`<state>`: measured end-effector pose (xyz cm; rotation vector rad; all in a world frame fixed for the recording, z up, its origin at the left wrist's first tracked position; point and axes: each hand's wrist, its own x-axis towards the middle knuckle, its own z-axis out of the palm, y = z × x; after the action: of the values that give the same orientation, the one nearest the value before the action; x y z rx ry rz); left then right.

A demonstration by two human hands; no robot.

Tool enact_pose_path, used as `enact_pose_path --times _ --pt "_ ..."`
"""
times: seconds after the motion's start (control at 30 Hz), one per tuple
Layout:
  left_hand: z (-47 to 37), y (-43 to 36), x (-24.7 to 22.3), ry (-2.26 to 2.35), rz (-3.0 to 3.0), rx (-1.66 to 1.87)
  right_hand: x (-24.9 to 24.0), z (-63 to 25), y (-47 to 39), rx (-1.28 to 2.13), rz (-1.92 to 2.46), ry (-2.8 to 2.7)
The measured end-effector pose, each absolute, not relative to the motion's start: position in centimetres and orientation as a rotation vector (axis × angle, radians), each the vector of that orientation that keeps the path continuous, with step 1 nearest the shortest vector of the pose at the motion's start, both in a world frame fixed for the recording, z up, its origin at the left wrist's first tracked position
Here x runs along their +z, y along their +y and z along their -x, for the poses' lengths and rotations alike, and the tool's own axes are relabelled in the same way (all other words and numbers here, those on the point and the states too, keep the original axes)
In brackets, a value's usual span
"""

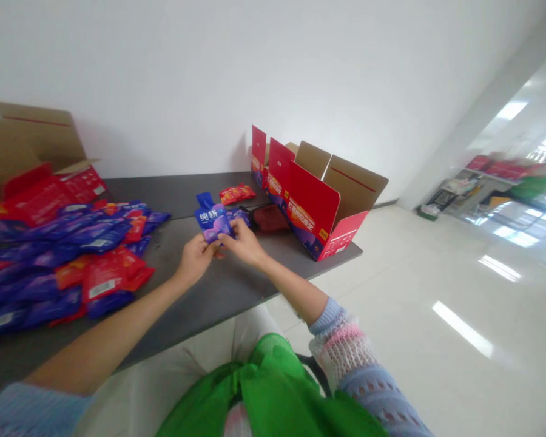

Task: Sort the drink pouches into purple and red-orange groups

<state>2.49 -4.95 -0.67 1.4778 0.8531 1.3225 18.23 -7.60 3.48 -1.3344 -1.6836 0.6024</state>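
A purple-blue pouch [213, 219] with white lettering is held up between both hands above the dark table [209, 279]. My left hand [195, 258] pinches its lower left edge. At the lower right edge, my right hand [244, 243] grips the same pouch, fingertips close to those of the left. Just behind lies another purple pouch [238, 215], partly hidden by the hand and held pouch. Several red pouches [237, 193] rest farther back. A big pile of blue and red pouches [86, 240] spreads over the table's left side.
Open red cartons [312, 206] stand along the right part of the table, beside a dark red cloth-like item [270, 218]. Another open carton [40, 152] is at the back left. A white wall rises behind; glossy floor lies right.
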Motion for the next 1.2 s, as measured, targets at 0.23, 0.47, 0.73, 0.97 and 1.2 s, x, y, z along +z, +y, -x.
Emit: enact_pose_path --times 0.23,0.47,0.73,0.97,1.2 --pt "-2.3 -0.4 -1.7 1.087 -1.440 1.670 2.2 -14.3 -3.5 0.037 1.258 -1.978" --pt "-2.8 0.7 -4.0 1.216 -1.447 1.668 0.1 -13.1 -1.3 -0.012 1.649 -1.891" --pt "-1.5 -1.3 -4.3 1.168 -1.532 1.576 2.5 -14.6 -4.0 0.186 1.773 -2.074" --pt "-0.6 -0.7 -4.5 1.059 -1.397 1.454 1.8 -15.8 -1.8 0.447 1.687 -2.184" --pt "-0.2 -0.7 -4.0 1.039 -1.457 1.347 0.5 -16.5 -1.4 0.312 1.630 -2.251"
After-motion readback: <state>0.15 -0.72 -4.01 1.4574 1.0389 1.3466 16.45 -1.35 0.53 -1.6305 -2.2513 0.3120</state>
